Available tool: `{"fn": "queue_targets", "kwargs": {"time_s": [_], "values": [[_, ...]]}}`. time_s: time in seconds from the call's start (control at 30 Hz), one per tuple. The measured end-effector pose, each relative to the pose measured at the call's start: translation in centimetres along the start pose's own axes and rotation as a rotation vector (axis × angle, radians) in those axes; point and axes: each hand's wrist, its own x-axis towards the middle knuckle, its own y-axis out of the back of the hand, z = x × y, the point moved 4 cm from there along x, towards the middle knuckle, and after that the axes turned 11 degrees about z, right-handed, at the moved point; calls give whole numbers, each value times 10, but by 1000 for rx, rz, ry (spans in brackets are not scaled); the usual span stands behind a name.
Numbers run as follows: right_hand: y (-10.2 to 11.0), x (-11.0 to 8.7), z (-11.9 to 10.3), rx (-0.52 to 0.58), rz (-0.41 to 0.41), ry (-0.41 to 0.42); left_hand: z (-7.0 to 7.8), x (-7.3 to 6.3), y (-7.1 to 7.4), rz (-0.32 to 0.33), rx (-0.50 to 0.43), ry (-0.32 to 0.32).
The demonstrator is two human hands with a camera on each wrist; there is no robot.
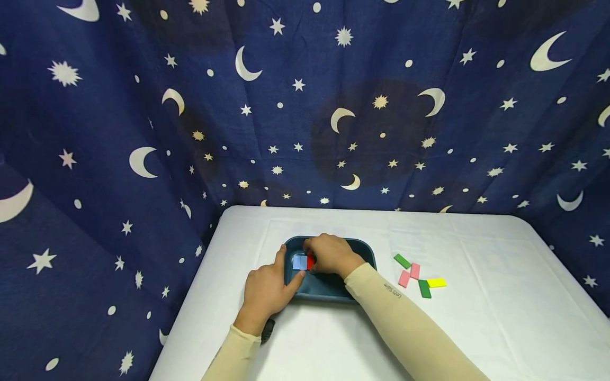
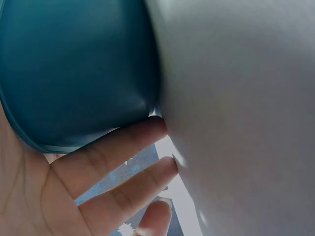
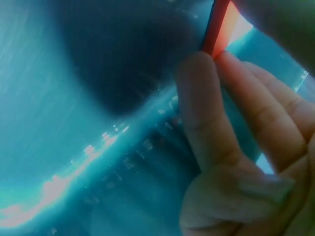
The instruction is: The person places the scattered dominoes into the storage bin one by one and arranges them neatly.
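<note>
A dark teal plastic tray (image 1: pixel 314 288) stands on the white table. My left hand (image 1: pixel 267 288) holds its left side, thumb over the rim; in the left wrist view its fingers (image 2: pixel 123 147) lie along the tray's outer wall (image 2: pixel 78 64). Inside the tray, my right hand (image 1: pixel 331 254) pinches a red block (image 1: pixel 311 262). The right wrist view has the thin red block (image 3: pixel 216 29) between the fingertips (image 3: pixel 197 69), its upper part cut off by the frame. Light blue blocks (image 1: pixel 299 262) sit directly left of the red one, side by side.
Right of the tray, several flat blocks lie scattered on the table (image 1: pixel 476 328): green (image 1: pixel 402 261), pink (image 1: pixel 415 271) and yellow (image 1: pixel 436 283). A dark blue curtain (image 1: pixel 295 121) with moons and stars hangs behind and to the left.
</note>
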Motion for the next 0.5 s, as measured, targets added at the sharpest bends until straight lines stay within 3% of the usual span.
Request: {"fn": "queue_targets", "kwargs": {"time_s": [0.5], "values": [[15, -11, -1, -13, 7, 5, 2, -1, 1, -12, 11, 7]]}}
